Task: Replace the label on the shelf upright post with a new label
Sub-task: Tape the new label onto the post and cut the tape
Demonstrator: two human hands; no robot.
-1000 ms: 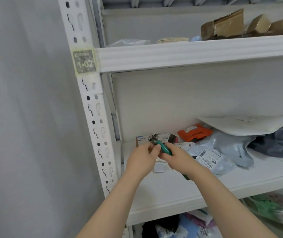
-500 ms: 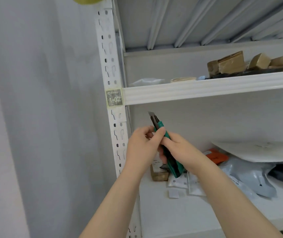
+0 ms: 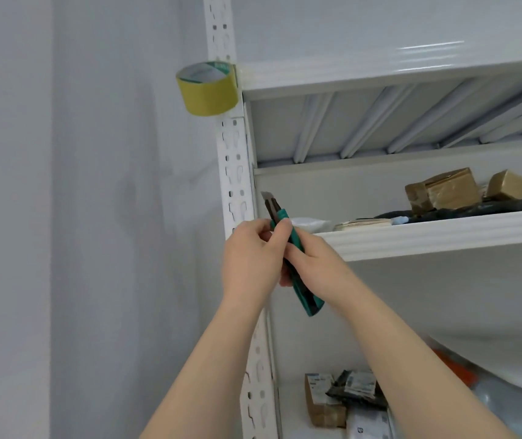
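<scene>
**Item 1 – knife**: green body, blade out, tip up. We have both hands on it. The right hand wraps the handle. The left hand curls its fingers round the upper body, just below the blade. Neither hand is spread.

**Item 2 – upright post**: white, slotted, at the rack's left front corner.

**Item 3 – old label:** not visible now. Half a sec ago it showed on the post, where the front edge of the mid shelf meets it. Hands and knife have since risen from the lower shelf to that height, and the left hand covers the spot. We judge the label still stuck on and the scrape/peel step about to start. New label: none seen.

**Item 4 – tape roll**: yellow, at the post by the front edge of the top shelf. It's fully in view now that our view has tilted up.

**Item 5 – brown parcels**: toward the back of the mid shelf, well apart from the hands.

**Room:**
- Left of the post is bare wall and open air, so approach from the left or front looks free.
- Right of the post, the mid shelf edge sits just beside the knife, so there's little room on that side.
- The blade is near the left-hand fingers; we should mind them.
</scene>
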